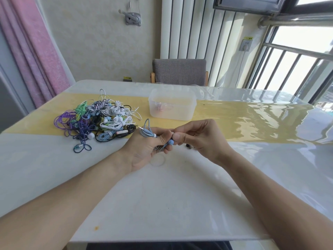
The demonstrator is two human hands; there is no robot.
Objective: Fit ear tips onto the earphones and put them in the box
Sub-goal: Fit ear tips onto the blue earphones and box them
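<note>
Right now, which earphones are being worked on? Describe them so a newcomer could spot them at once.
Start at the clear plastic box on the table's yellow strip, then drop to the two hands just in front. The light blue earphones are coiled in the left hand, one bud pinched by the right hand. Unlike the tangled pile, they're off the table.

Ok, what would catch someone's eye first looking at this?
Probably the two hands meeting mid-table: the left hand holds a coiled blue earphone while the right hand pinches at its bud. Next, the colourful pile of tangled earphones to the left, and the clear plastic box behind the hands.
</note>
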